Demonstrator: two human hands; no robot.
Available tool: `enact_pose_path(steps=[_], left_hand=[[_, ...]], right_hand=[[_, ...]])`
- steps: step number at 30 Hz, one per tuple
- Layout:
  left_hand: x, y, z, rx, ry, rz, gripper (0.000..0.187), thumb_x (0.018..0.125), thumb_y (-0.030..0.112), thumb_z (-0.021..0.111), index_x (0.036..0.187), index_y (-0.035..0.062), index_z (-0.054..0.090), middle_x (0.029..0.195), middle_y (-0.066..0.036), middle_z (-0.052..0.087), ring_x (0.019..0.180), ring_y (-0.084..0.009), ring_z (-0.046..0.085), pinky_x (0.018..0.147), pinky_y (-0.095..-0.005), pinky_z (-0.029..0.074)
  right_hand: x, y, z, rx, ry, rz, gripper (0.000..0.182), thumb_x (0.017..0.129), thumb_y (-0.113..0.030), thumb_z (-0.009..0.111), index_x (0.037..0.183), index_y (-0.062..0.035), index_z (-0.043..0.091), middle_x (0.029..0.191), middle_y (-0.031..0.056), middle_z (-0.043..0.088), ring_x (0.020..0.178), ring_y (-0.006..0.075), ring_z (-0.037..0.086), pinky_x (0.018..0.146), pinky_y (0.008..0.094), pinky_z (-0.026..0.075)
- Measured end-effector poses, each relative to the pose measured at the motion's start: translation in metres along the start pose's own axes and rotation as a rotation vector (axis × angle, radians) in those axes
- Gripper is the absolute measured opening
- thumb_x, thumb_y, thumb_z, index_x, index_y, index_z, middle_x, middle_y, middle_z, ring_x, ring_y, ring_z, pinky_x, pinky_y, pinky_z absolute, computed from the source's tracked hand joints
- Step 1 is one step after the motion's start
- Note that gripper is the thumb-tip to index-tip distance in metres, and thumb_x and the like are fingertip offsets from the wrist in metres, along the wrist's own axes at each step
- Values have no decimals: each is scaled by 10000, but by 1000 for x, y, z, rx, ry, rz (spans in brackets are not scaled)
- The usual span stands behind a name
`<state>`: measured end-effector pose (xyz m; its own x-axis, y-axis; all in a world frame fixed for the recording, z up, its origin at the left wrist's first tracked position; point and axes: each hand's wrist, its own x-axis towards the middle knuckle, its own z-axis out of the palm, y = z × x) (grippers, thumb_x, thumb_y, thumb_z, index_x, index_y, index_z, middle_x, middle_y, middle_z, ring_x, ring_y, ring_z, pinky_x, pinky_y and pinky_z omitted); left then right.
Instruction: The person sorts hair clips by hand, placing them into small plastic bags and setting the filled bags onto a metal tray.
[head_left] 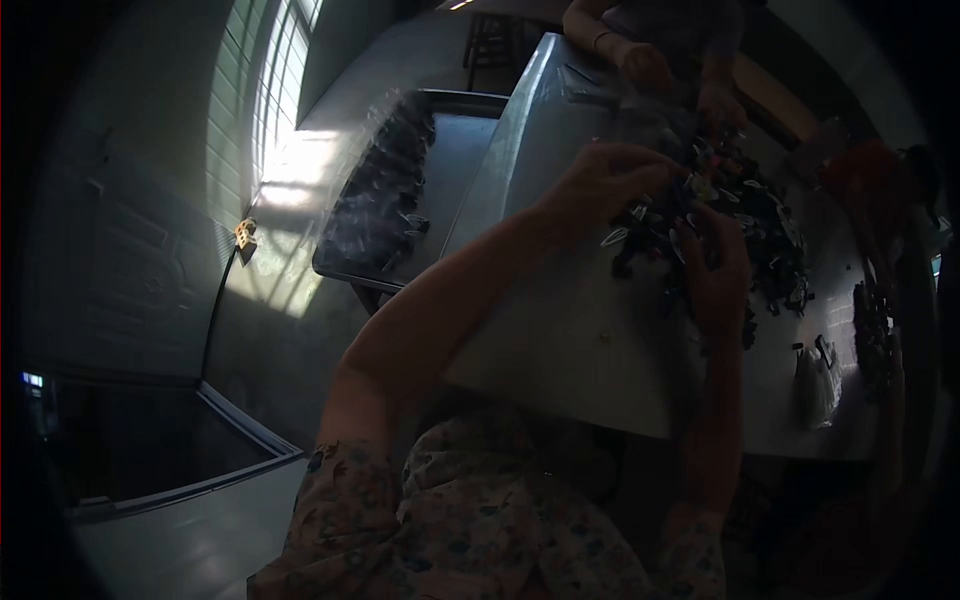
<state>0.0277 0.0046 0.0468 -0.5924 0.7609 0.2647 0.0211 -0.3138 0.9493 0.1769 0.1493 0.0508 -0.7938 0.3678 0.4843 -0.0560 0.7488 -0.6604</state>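
Note:
Both of my hands are over a pile of small dark pieces [765, 235], some with pale loop-shaped parts, on the light table [560, 330]. My left hand [615, 180] reaches in from the left, its thumb and fingers pinched together at the pile's near-left side. Just to its right, my right hand [715, 258] has its fingers curled towards the left fingertips. A small dark bluish item [684, 196] shows between the two hands, too dim to name. What each hand grips is hidden by the fingers and the low light.
Across the table, a co-worker's hands [720, 105] are at the far side of the pile. A tray [460, 150] with rows of dark pieces stands at the left. A clear plastic bag [820, 385] lies at the right, and a stool [492, 42] stands behind.

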Motion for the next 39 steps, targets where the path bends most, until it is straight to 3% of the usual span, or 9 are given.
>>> enact_pose_path(steps=[4,8,13,19,25,27,30,34,39], left_hand=[[-3,-11,19,-101,-207,163,252,970,183,641,1186,60,682,1064,-41,698,1000,-115,631,871,-281,523],[-3,-6,16,-34,-220,152,265,946,187,673,1170,46,685,1047,-55,702,940,-121,647,838,-272,530],[1,7,-5,144,-8,47,255,863,164,755,1061,8,718,895,-69,718,821,-105,664,757,-261,545],[1,31,-33,256,91,147,228,855,150,748,1008,-17,720,863,-84,724,767,-118,673,712,-261,554],[-12,46,-131,430,550,305,210,851,165,750,994,13,734,855,-78,725,767,-104,671,695,-258,548],[-30,45,-158,606,695,149,201,854,184,746,982,29,742,831,-67,725,757,-98,665,678,-265,537],[-45,-9,-223,701,764,152,204,827,176,749,972,32,747,818,-60,725,753,-112,666,687,-277,536],[-69,-99,-291,807,986,-57,229,696,266,769,853,99,766,807,-94,742,762,-211,717,739,-348,552],[-72,-131,-294,906,1110,-315,220,656,258,748,804,96,738,805,-101,734,815,-272,713,767,-384,547]], right_hand=[[-7,-12,14,657,-38,192,255,949,-98,647,1192,-23,649,1058,13,645,966,73,594,781,229,476],[-8,13,7,676,-150,226,220,967,-78,620,1175,-14,648,1065,33,663,956,73,601,796,220,468],[-6,16,9,523,-114,182,157,964,-75,628,1101,-13,674,1008,11,671,913,65,593,800,216,461],[-7,36,18,389,-5,120,124,971,-91,620,1051,-24,685,971,5,674,868,65,579,784,217,452],[-9,18,21,40,-17,-124,71,924,-58,646,984,-44,680,843,33,641,784,96,585,706,239,463],[-9,14,22,26,-53,-116,69,916,-49,648,977,-38,678,831,42,633,779,103,591,697,243,462],[-10,9,26,6,-95,-113,70,901,-35,654,968,-31,675,820,58,623,761,127,598,679,255,463],[-8,11,30,-47,-99,-232,105,868,-2,656,968,-27,673,828,83,619,728,196,606,663,287,476],[-9,3,27,-74,-146,-182,140,844,29,642,969,-25,674,834,100,622,737,238,616,671,318,487]])
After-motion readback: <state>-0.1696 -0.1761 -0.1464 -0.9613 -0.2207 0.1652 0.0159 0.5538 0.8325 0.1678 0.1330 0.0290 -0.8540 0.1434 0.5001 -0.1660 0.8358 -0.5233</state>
